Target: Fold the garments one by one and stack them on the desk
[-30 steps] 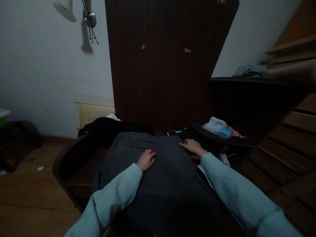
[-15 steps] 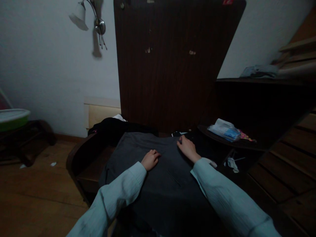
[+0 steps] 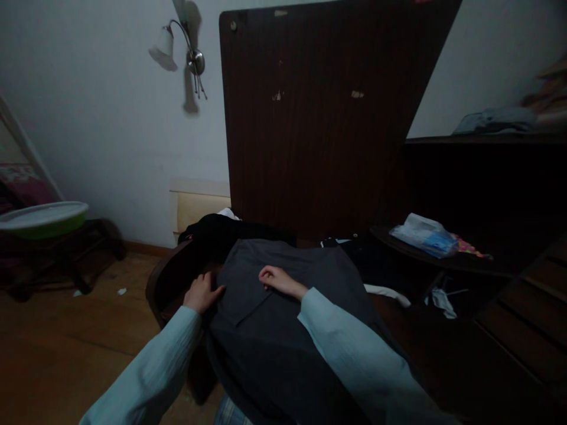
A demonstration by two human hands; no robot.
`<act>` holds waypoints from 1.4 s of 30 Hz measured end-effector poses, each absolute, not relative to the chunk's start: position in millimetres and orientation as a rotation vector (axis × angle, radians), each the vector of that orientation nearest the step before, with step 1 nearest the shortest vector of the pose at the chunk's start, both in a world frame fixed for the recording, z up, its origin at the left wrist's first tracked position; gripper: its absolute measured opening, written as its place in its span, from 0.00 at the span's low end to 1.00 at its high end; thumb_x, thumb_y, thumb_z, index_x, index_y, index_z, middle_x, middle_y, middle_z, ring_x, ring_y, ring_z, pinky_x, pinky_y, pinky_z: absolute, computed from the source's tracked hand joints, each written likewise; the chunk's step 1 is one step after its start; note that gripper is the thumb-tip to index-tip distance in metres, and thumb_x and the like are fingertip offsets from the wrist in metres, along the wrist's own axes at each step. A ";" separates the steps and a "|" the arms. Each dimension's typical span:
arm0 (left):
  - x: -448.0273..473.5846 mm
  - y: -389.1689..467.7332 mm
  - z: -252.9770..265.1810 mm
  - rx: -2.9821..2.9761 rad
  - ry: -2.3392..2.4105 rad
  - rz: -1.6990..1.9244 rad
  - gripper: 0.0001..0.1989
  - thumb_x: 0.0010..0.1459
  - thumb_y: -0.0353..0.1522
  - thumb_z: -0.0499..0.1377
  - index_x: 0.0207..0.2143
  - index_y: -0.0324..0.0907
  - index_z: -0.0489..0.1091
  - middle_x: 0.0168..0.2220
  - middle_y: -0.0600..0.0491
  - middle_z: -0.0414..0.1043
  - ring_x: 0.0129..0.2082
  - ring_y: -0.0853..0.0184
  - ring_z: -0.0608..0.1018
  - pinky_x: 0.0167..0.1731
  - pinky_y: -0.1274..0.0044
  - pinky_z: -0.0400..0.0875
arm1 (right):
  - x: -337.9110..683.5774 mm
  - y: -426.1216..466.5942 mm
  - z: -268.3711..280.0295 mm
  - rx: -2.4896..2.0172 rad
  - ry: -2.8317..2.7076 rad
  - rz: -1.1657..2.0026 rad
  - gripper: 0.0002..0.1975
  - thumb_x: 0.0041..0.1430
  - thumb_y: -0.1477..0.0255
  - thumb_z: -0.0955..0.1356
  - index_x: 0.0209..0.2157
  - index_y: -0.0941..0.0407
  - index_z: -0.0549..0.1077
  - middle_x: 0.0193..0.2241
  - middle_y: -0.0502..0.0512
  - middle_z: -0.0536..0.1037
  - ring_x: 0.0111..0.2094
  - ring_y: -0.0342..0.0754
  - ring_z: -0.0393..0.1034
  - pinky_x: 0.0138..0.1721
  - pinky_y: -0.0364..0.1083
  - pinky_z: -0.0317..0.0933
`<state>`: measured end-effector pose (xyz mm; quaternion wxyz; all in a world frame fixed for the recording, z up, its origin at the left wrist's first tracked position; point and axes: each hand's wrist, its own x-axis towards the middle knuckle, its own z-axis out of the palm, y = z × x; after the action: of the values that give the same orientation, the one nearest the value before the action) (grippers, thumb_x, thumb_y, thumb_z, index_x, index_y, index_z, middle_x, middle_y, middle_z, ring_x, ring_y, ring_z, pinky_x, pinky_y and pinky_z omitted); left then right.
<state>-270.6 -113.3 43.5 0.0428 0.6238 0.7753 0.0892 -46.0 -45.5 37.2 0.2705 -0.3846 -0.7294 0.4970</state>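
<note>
A dark grey cloth garment (image 3: pixel 283 336) lies spread over a dark wooden seat, its lower part hanging toward me. At its left edge is my left hand (image 3: pixel 202 293), thumb held apart from the fingers and pointing at the cloth. Over the upper middle of the garment my right hand (image 3: pixel 278 280) has its fingers curled in; whether cloth is pinched in them is hidden. A slanting crease or seam runs down-left from below that hand. Both forearms wear pale blue-green sleeves.
Behind the garment stands a tall dark wooden panel (image 3: pixel 319 130), with black cloth (image 3: pixel 230 227) at its foot. On the right, a shelf holds a plastic packet (image 3: pixel 423 235). A curved wooden armrest (image 3: pixel 162 283) is at left, and a green basin (image 3: pixel 48 219) rests on a stool.
Both hands have moved left across the garment: the left to its edge, the right from the upper right to the middle. The view has turned slightly left.
</note>
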 end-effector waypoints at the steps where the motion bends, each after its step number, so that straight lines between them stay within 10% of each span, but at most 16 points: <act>1: -273.1 -111.4 40.3 1.872 2.362 0.277 0.29 0.52 0.43 0.49 0.51 0.32 0.57 0.47 0.40 0.65 0.47 0.57 0.69 0.43 0.73 0.63 | -49.6 -44.4 29.7 -1.032 -1.923 1.361 0.03 0.48 0.77 0.65 0.24 0.57 0.65 0.17 0.43 0.65 0.20 0.38 0.63 0.25 0.38 0.57; 14: -171.4 -109.1 67.2 2.244 1.984 0.341 0.24 0.50 0.26 0.50 0.51 0.45 0.57 0.44 0.49 0.70 0.43 0.63 0.73 0.39 0.75 0.66 | -41.8 -32.1 14.8 -0.912 -1.475 1.767 0.25 0.49 0.50 0.60 0.26 0.58 0.70 0.22 0.52 0.74 0.27 0.44 0.68 0.36 0.46 0.62; 25: -167.7 -174.3 18.8 2.403 2.190 0.501 0.22 0.46 0.22 0.51 0.46 0.37 0.59 0.37 0.48 0.65 0.38 0.62 0.69 0.37 0.74 0.64 | -46.5 -12.9 4.5 -1.185 -1.333 1.508 0.03 0.44 0.73 0.67 0.23 0.59 0.72 0.24 0.53 0.76 0.32 0.49 0.71 0.40 0.48 0.61; 34: -201.0 -223.2 -49.5 1.944 2.357 1.287 0.14 0.43 0.23 0.50 0.35 0.39 0.60 0.33 0.48 0.64 0.35 0.60 0.70 0.36 0.69 0.67 | -42.9 -16.3 3.3 -1.229 -1.343 1.486 0.04 0.47 0.76 0.65 0.24 0.59 0.71 0.26 0.54 0.77 0.32 0.48 0.71 0.41 0.46 0.61; 42: -214.4 -267.4 -17.1 1.793 1.951 1.203 0.07 0.47 0.34 0.50 0.31 0.44 0.61 0.28 0.53 0.71 0.27 0.64 0.75 0.25 0.77 0.69 | -43.3 -5.7 22.1 -1.259 -1.366 1.540 0.02 0.45 0.75 0.68 0.23 0.59 0.71 0.20 0.51 0.75 0.24 0.45 0.70 0.32 0.45 0.64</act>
<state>-214.4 -267.4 -17.1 0.1156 0.6119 0.6661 0.4105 -43.3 -5.7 22.1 0.3565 -0.4875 -0.5288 0.5964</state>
